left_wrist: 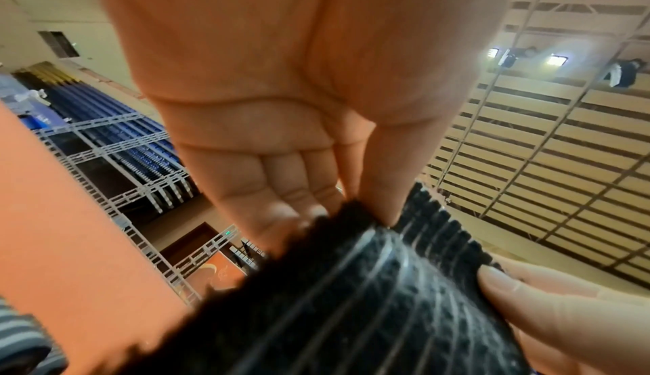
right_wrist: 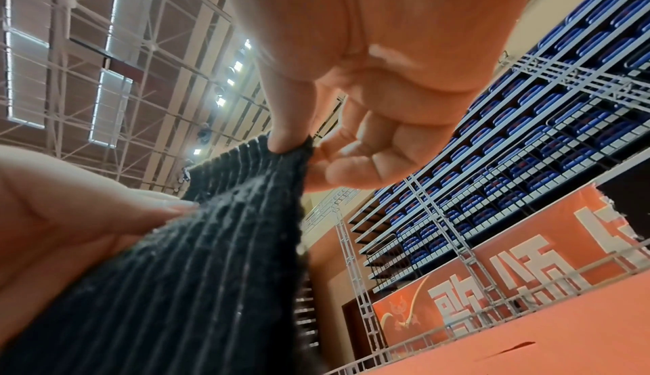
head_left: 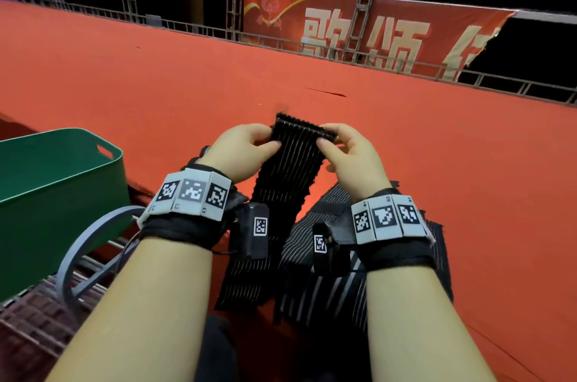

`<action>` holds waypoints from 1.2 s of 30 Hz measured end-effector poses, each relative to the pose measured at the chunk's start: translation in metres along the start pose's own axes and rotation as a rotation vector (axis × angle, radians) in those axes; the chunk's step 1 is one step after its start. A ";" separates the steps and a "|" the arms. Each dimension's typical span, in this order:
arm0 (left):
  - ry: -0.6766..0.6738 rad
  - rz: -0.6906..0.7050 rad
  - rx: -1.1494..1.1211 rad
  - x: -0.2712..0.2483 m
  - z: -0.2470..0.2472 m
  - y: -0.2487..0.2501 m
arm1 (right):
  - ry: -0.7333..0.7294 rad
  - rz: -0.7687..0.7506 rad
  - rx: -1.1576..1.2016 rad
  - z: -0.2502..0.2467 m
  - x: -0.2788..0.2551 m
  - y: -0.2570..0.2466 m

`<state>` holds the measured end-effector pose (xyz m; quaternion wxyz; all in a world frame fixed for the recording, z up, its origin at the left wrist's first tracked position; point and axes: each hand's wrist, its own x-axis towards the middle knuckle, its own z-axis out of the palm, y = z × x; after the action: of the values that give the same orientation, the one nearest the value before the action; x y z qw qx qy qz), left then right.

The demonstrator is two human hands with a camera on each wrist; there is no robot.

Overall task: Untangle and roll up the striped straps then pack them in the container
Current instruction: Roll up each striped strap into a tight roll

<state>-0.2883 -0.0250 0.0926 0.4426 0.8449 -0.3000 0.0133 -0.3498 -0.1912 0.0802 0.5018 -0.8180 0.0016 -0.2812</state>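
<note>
A black strap with thin white stripes (head_left: 293, 169) is held up over the red floor, its top end folded over. My left hand (head_left: 249, 147) pinches the strap's left edge near the top, thumb on the front. My right hand (head_left: 343, 147) pinches the right edge at the same height. The left wrist view shows the strap (left_wrist: 351, 297) pinched between the thumb and fingers of my left hand (left_wrist: 355, 208). In the right wrist view my right hand (right_wrist: 295, 147) pinches the corner of the strap (right_wrist: 197, 270). The strap hangs down onto more striped straps (head_left: 327, 281) lying near my wrists. The green container (head_left: 46, 203) stands at the left.
Red carpet (head_left: 437, 163) stretches ahead and to the right. A grey ring-shaped frame (head_left: 84, 244) lies by the container over a metal grating (head_left: 31, 325). A railing and a red banner (head_left: 359, 35) run along the far edge.
</note>
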 end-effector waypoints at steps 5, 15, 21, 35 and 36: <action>0.009 -0.028 -0.123 0.004 0.006 -0.012 | 0.005 -0.023 -0.040 -0.001 0.000 0.002; 0.066 -0.014 -0.159 0.007 0.006 -0.033 | -0.097 0.025 -0.012 0.015 -0.002 0.012; 0.061 -0.027 -0.266 -0.002 0.001 -0.042 | -0.108 0.036 0.080 0.030 -0.006 0.013; -0.026 -0.057 -0.557 0.004 0.021 -0.041 | -0.049 0.032 0.132 0.028 -0.006 0.030; -0.030 -0.056 -0.566 0.004 0.021 -0.043 | -0.050 0.042 0.139 0.028 -0.006 0.031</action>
<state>-0.2678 -0.0244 0.0495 0.6566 0.6958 -0.2749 -0.0955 -0.3325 -0.1819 0.0422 0.5628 -0.7879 -0.0134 -0.2497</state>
